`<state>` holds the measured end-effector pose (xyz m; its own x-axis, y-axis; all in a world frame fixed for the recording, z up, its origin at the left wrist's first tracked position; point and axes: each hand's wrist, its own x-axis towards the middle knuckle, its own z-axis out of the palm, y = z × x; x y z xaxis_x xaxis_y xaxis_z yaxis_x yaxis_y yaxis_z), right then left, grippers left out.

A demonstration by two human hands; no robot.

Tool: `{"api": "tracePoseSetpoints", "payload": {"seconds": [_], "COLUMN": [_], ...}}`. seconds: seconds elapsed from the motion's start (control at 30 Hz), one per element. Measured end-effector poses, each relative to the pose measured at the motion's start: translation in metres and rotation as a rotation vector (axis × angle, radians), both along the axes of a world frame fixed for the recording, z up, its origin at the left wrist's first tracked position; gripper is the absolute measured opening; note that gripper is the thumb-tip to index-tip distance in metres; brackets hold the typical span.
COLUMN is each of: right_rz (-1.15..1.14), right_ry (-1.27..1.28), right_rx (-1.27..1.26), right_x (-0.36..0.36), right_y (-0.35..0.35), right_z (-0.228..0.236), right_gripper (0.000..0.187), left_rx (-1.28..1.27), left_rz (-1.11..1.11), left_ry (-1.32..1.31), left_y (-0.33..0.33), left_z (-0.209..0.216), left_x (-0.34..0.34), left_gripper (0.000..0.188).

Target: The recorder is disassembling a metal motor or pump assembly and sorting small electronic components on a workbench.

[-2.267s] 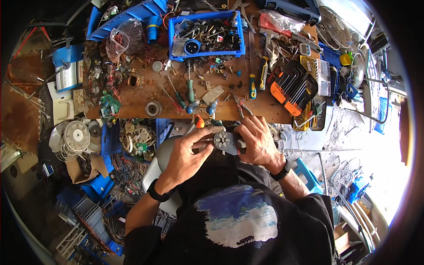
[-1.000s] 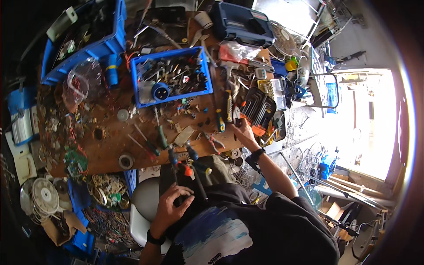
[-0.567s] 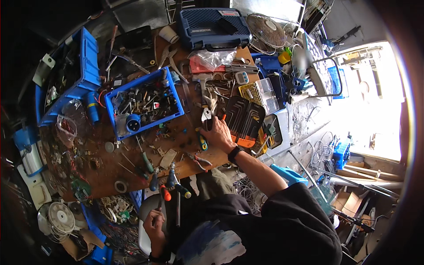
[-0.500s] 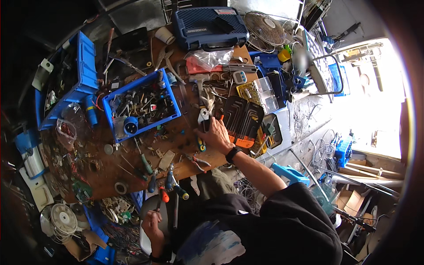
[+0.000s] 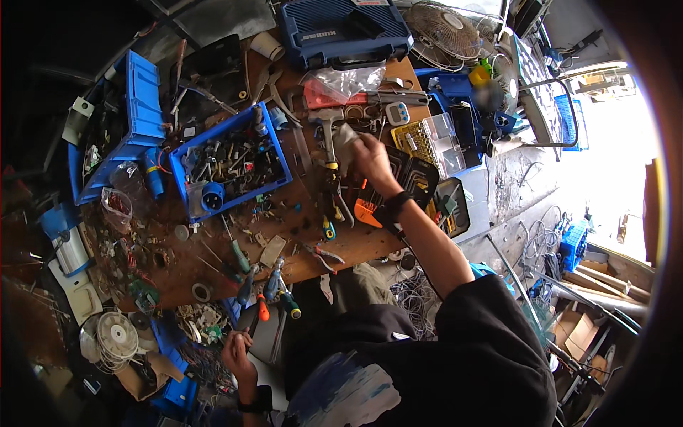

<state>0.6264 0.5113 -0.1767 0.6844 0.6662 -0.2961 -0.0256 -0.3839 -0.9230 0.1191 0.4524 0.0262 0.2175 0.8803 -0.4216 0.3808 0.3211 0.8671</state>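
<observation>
My right hand (image 5: 373, 162) is closed on a crumpled greyish cloth (image 5: 345, 144) above the workbench, right of a hammer (image 5: 328, 139). Below the cloth lie pliers (image 5: 329, 226) with yellow-and-blue grips. Under my right wrist is an open hex key case (image 5: 413, 178), black with an orange part, partly covered by the arm. Lower left, in front of the bench edge, my left hand (image 5: 238, 354) has its fingers curled; what is in them, if anything, I cannot make out. Just above it are a screwdriver with an orange-red handle (image 5: 263, 309) and blue-handled screwdrivers (image 5: 245, 292).
A blue bin (image 5: 284, 160) of small parts stands mid-bench, with a taller blue crate (image 5: 144, 107) to its left. At the back sits a dark blue tool case (image 5: 345, 35). Red-handled pliers (image 5: 324, 257) lie near the front edge. A fan (image 5: 445, 32) stands back right.
My right hand has moved up and away from beside the pliers and now grips the cloth. My left hand has shifted slightly, fingers still curled. The whole view has shifted a little.
</observation>
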Motion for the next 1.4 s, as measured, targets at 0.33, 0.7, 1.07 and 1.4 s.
{"api": "tracePoseSetpoints", "payload": {"seconds": [0.33,0.7,1.07,1.4], "right_rz": [-0.238,0.407,0.244,0.328], "right_ry": [0.163,-0.337,-0.89,-0.835], "right_rx": [0.322,0.154,-0.102,-0.177], "right_x": [0.039,-0.054,-0.002,0.011], "right_y": [-0.05,-0.054,-0.014,-0.003], "right_z": [0.093,0.053,-0.003,-0.019], "right_gripper": [0.026,0.039,0.041,0.035], "left_rx": [-0.038,-0.046,0.005,-0.054], "left_rz": [-0.019,0.008,0.001,0.015], "left_ry": [0.065,0.142,0.225,0.29], "left_y": [0.002,0.001,-0.004,0.002], "left_z": [0.01,0.005,-0.002,0.01], "left_x": [-0.001,-0.005,-0.017,0.0], "left_gripper": [0.032,0.033,0.033,0.034]}}
